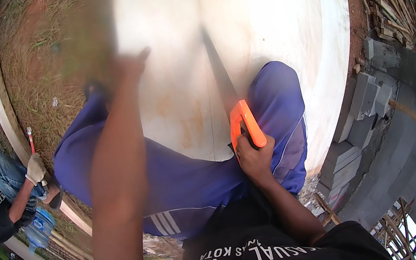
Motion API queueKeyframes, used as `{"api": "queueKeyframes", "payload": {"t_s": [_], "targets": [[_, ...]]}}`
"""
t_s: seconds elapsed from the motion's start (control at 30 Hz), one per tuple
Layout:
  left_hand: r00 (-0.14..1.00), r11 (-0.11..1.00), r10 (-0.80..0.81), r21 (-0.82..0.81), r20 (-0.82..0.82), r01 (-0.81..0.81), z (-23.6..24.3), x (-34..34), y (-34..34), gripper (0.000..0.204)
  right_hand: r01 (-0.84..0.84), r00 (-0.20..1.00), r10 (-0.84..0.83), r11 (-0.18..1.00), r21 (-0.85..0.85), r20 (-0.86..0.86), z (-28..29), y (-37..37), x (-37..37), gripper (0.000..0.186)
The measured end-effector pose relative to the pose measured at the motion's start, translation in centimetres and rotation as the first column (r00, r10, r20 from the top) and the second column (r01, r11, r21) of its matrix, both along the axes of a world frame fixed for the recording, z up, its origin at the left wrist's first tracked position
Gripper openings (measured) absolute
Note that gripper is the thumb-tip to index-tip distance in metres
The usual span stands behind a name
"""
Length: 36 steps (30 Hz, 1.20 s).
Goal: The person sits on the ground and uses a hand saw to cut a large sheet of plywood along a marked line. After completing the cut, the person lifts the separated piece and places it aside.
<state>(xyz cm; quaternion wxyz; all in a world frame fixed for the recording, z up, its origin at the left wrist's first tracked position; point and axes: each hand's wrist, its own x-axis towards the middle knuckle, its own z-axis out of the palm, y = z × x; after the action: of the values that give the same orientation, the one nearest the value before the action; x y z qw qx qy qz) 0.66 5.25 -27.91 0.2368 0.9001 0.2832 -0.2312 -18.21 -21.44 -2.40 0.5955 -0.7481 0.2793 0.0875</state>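
A handsaw with an orange handle (255, 127) is in my right hand (255, 159), its fingers wrapped round the grip. Its dark blade (220, 69) slants away from me over a pale plywood board (173, 91), its far end meeting a dark cut line. A thin straight line runs along the board nearer to me. My left hand (132, 65), smeared by motion, grips the board's left edge: the thumb lies on top, while the other fingers are hidden. My knees, in blue trousers, rest on or over the board on both sides of the saw.
At the left, a co-worker's gloved hand (35, 168) holds a red-handled tool beside long timber (1, 99). A blue water jug (40, 227) stands near them. Dry grass (34, 60) borders the board. Grey blocks (339, 162) and a wood scrap pile (391, 3) lie right.
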Motion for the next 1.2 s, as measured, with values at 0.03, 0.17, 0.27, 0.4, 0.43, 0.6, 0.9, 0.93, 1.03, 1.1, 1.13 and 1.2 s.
{"api": "queueKeyframes", "payload": {"t_s": [0.03, 0.17, 0.27, 0.4, 0.43, 0.6, 0.9, 0.93, 1.03, 1.1, 1.13, 1.2], "targets": [[1.000, 1.000, 0.003, -0.004, -0.005, -0.003, -0.1, 0.0, 0.1, 0.116, 0.004, 0.999, -0.003, 1.000, -0.003, 0.037, -1.4, 0.2, 0.9, 0.027], [0.995, 0.988, 0.095, -0.126, 0.028, -0.091, 0.5, 0.3, -1.7, 0.114, 0.009, 1.000, -0.005, 0.986, -0.169, 0.025, -10.1, 1.7, 15.8, 0.023], [0.994, 0.983, 0.107, -0.146, -0.018, -0.108, -0.6, -1.3, 0.1, 0.112, -0.032, 0.998, 0.019, 0.978, -0.206, -0.065, -7.4, 2.4, 13.9, 0.023], [0.999, 0.992, 0.051, -0.117, 0.009, -0.050, -0.1, -0.1, 0.1, 0.111, -0.119, 0.993, 0.120, 0.986, -0.116, -0.002, 0.1, -1.2, -2.0, 0.053], [0.999, 0.996, 0.042, -0.076, 0.012, -0.041, 0.6, 0.1, 0.2, 0.111, -0.079, 0.997, 0.081, 0.993, -0.085, 0.013, 0.0, -0.8, -1.0, 0.039], [0.998, 0.996, 0.058, -0.076, 0.026, -0.056, 0.7, 0.1, -0.5, 0.112, 0.019, 0.997, -0.027, 0.994, -0.106, -0.072, -8.3, 2.2, 14.5, 0.021], [1.000, 1.000, 0.002, -0.002, -0.007, -0.002, 1.1, 0.2, -0.7, 0.113, 0.073, 0.995, -0.071, 0.997, 0.038, -0.065, -0.8, -0.2, 0.2, 0.014], [1.000, 1.000, -0.008, 0.006, -0.004, 0.008, 1.4, 0.4, -1.0, 0.113, 0.049, 0.997, -0.049, 0.999, -0.001, -0.060, -2.3, -0.3, 1.4, 0.011], [1.000, 0.999, -0.019, -0.035, 0.003, 0.019, 1.1, -0.1, -0.8, 0.113, 0.013, 0.996, -0.020, 0.997, -0.077, -0.083, -8.3, 1.7, 11.3, 0.020], [1.000, 0.994, -0.017, -0.112, -0.009, 0.016, 0.1, -0.3, -0.9, 0.113, -0.039, 0.998, 0.032, 0.986, -0.159, -0.045, -9.1, 2.7, 14.9, 0.021], [1.000, 0.988, -0.004, -0.153, -0.031, -0.001, -0.2, -1.2, -0.2, 0.112, -0.077, 0.996, 0.065, 0.971, -0.225, -0.062, -8.7, 2.8, 14.4, 0.021], [0.999, 0.979, 0.016, -0.202, -0.049, -0.025, -0.4, -0.5, 1.0, 0.112, -0.056, 0.989, 0.024, 0.973, -0.224, -0.143, -6.0, 1.4, 9.5, 0.018]]}}
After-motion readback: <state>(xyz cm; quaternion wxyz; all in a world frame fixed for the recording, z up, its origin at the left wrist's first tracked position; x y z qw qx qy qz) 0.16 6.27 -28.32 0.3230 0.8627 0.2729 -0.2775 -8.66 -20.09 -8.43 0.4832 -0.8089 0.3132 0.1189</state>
